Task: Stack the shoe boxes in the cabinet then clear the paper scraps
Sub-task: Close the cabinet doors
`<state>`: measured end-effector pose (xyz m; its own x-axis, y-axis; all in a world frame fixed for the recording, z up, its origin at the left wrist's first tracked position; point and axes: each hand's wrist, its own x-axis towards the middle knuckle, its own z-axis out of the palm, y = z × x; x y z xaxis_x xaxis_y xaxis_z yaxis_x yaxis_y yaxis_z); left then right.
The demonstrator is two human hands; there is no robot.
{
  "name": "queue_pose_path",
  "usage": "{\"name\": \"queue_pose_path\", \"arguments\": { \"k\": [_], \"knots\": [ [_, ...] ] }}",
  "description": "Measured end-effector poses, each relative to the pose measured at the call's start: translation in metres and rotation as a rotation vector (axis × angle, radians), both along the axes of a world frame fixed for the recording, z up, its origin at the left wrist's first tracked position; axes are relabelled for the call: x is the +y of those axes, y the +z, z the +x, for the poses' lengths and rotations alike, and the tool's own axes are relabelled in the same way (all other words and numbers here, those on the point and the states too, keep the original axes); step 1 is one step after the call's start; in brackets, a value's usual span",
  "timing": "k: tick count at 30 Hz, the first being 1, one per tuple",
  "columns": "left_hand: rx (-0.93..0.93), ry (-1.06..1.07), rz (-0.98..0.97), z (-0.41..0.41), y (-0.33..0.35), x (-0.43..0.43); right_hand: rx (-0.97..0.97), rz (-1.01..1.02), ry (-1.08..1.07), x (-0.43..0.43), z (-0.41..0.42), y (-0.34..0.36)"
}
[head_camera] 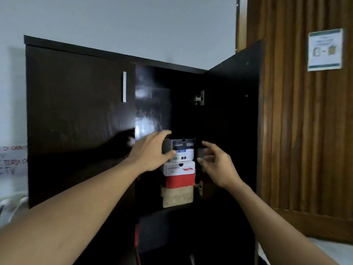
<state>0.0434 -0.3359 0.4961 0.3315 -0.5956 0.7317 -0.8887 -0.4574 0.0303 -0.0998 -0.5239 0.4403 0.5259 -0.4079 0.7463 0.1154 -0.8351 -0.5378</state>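
The dark shoe box (183, 150) is sitting atop the white-and-red box (179, 174) and the tan box (177, 197) inside the cabinet (76, 111), labelled end facing out, long axis running back into the shelf; the left hand (150, 152) is cupping its left front corner, thumb pressing the label. The right hand (215, 165) is hovering just right of it, fingers loosely spread, holding nothing.

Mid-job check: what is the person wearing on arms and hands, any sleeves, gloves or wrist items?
Nothing worn shows. The left forearm and right forearm are bare to the frame edge, with no sleeves. The left hand and right hand have no gloves, and neither wrist carries a watch or band. Blur hides any rings.
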Motion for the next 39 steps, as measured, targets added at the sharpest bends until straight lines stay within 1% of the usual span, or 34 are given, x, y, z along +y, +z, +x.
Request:
{"name": "queue_pose_path", "arguments": {
  "k": [3, 7, 9, 11, 13, 16, 19, 23, 27, 30, 34, 36, 39],
  "knots": [
    [-0.024, -0.149, -0.049, -0.054, 0.008, -0.05, -0.157, 0.01, -0.122, -0.018, -0.057, -0.003],
    [-0.09, -0.261, -0.057, -0.11, 0.011, -0.1, -0.283, -0.056, -0.156, -0.029, -0.101, -0.014],
    [-0.119, -0.284, -0.08, -0.127, 0.013, -0.118, -0.363, 0.008, -0.172, -0.041, -0.109, -0.016],
    [-0.154, -0.281, -0.079, -0.138, 0.016, -0.133, -0.368, 0.132, -0.158, -0.057, -0.114, -0.019],
    [-0.192, -0.271, -0.066, -0.145, 0.018, -0.145, -0.309, 0.265, -0.096, -0.071, -0.118, -0.022],
    [-0.222, -0.25, -0.029, -0.153, 0.022, -0.154, -0.279, 0.439, 0.109, -0.075, -0.126, -0.022],
    [-0.209, -0.241, -0.022, -0.153, 0.025, -0.155, -0.234, 0.505, 0.224, -0.075, -0.127, -0.019],
    [-0.202, -0.239, -0.083, -0.14, 0.025, -0.136, -0.178, 0.578, 0.373, -0.066, -0.113, -0.013],
    [-0.279, -0.24, -0.124, -0.106, 0.021, -0.094, -0.079, 0.574, 0.429, -0.04, -0.08, -0.012],
    [-0.249, -0.226, -0.149, -0.076, 0.017, -0.057, -0.022, 0.546, 0.444, -0.017, -0.042, -0.013],
    [-0.17, -0.207, -0.179, -0.036, 0.012, -0.009, 0.116, 0.317, 0.38, 0.014, 0.011, -0.017],
    [-0.167, -0.139, -0.156, -0.012, 0.008, 0.008, 0.171, 0.224, 0.316, 0.029, 0.04, -0.021],
    [-0.143, -0.011, -0.08, 0.022, -0.002, 0.022, 0.2, 0.154, 0.236, 0.05, 0.081, -0.029]
  ]
}}
